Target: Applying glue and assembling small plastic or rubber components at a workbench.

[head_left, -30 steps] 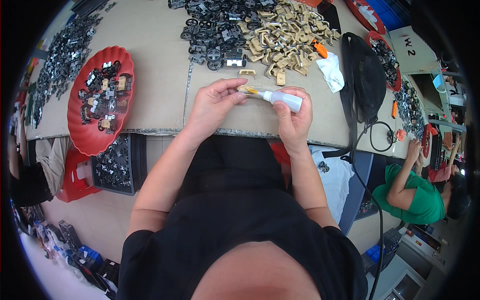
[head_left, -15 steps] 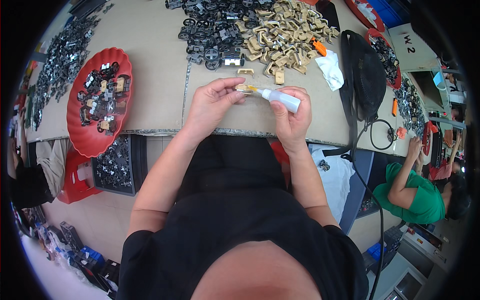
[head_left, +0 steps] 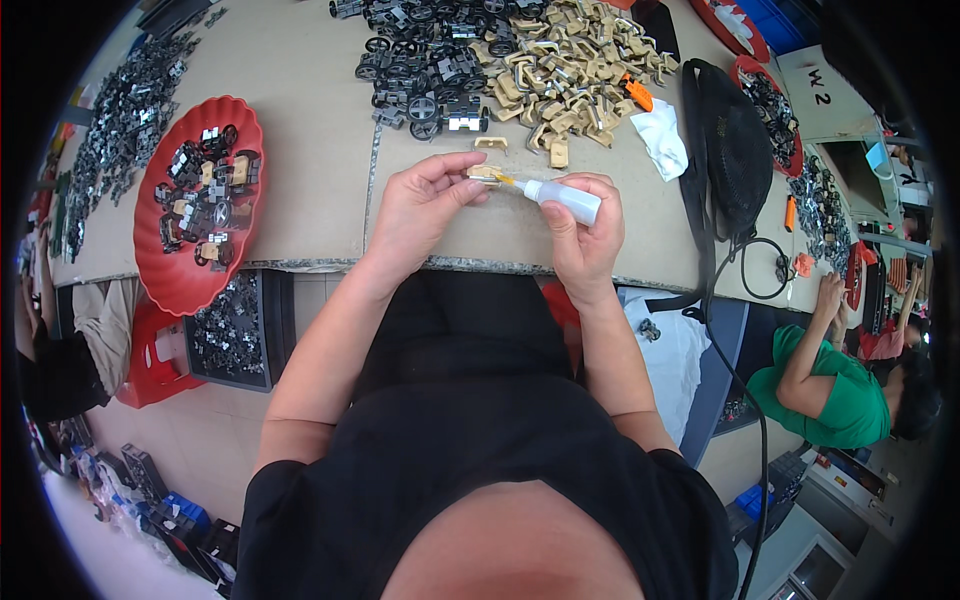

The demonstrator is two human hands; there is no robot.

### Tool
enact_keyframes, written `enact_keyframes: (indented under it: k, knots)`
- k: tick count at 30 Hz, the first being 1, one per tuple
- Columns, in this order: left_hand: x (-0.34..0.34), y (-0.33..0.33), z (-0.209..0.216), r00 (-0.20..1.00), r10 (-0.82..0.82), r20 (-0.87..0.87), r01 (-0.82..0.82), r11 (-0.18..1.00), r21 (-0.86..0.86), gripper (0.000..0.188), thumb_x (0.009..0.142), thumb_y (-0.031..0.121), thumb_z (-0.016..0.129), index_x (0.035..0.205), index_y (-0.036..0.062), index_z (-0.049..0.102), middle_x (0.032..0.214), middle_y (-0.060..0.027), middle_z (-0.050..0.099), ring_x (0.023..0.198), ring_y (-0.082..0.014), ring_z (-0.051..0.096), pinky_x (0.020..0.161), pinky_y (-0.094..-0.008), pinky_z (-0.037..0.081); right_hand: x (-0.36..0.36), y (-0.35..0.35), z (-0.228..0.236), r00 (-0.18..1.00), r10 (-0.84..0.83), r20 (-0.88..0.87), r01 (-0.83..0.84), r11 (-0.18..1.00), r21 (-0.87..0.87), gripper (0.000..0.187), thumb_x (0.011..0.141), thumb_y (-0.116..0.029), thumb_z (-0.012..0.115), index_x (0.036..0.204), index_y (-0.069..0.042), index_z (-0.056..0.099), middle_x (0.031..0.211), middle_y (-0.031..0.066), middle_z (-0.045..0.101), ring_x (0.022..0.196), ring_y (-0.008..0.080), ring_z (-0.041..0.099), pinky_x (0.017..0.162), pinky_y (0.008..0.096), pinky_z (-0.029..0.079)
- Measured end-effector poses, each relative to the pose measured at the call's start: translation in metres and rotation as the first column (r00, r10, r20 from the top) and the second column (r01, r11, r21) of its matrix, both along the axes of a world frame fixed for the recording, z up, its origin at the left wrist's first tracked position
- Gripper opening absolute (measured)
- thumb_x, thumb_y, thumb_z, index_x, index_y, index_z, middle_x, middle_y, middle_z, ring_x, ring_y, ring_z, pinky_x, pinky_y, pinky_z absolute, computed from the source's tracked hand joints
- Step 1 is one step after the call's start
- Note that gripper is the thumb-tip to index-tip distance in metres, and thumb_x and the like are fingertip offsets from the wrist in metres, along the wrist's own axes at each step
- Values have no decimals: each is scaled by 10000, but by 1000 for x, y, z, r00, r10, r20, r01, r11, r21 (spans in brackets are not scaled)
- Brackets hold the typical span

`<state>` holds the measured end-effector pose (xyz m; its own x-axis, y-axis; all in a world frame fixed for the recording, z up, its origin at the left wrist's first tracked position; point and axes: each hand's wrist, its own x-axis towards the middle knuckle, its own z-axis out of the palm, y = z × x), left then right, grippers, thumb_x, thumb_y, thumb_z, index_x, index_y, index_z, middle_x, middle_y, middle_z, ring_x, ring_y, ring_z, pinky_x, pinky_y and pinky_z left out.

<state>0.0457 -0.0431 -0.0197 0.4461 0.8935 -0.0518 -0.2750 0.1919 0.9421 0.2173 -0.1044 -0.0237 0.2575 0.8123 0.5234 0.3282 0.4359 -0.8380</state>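
Between the thumb and fingers of my left hand (head_left: 420, 212) is a small tan plastic part (head_left: 484, 174), held just above the table near its front edge. My right hand (head_left: 585, 232) grips a small white squeeze bottle (head_left: 566, 201), tilted so that its yellowish nozzle (head_left: 512, 182) points left. The nozzle tip is at the tan part; whether it touches cannot be made out. Just beyond my fingers lie two loose tan parts, one a bracket shape (head_left: 490, 144). Behind them is a heap of tan parts (head_left: 570, 75), beside a pile of black wheeled toy chassis (head_left: 425, 70).
A red scalloped tray (head_left: 150, 255) with several assembled pieces stands left, near a heap of dark parts (head_left: 125, 120). On the right lie a white tissue (head_left: 660, 140), an orange tool (head_left: 638, 95) and a black bag (head_left: 730, 150) with a hanging cable. A person in green (head_left: 830, 390) works farther right.
The tan part and my left fingertips have shifted very slightly to the left and up. The bottle stays almost in place, its nozzle still at the part.
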Motion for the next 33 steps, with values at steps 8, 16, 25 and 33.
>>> enact_keyframes:
  k: [8, 16, 25, 33]
  knots:
    - [0, 0, 2, 1000, 5, -4, -5, 1000, -22, 286, 842, -2, 557, 1125, -36, 529, 906, -69, 617, 806, -99, 587, 755, -221, 480, 2, 0, 7, 909, -12, -416, -23, 997, -80, 247, 842, -120, 606, 1002, 0, 461, 871, 80, 543, 763, 137, 533, 681, 257, 445]
    - [0, 2, 1, 1000, -6, 5, 6, 999, -48, 258, 850, 30, 565, 1100, -27, 527, 910, -75, 624, 795, -104, 588, 763, -221, 478, 11, 3, 4, 731, 38, -681, -109, 992, -61, 236, 856, -117, 587, 1020, -9, 457, 866, 65, 553, 710, 96, 515, 640, 223, 441]
    - [1, 0, 1, 1000, -7, -17, 7, 1000, -16, 242, 835, -5, 570, 1073, -35, 541, 858, -50, 594, 793, -96, 583, 739, -216, 481, 2, 1, 4, 859, 23, -511, -119, 981, -155, 227, 856, -107, 582, 1029, -11, 470, 871, 55, 560, 683, 83, 513, 628, 210, 434]
    - [0, 0, 0, 999, -29, -41, 29, 1000, -6, 247, 838, 9, 574, 1079, -31, 541, 870, -64, 618, 791, -100, 591, 754, -215, 481, 1, 1, 6, 879, 15, -476, -124, 972, -198, 250, 851, -124, 596, 1033, -10, 466, 885, 58, 561, 693, 84, 521, 639, 210, 446]
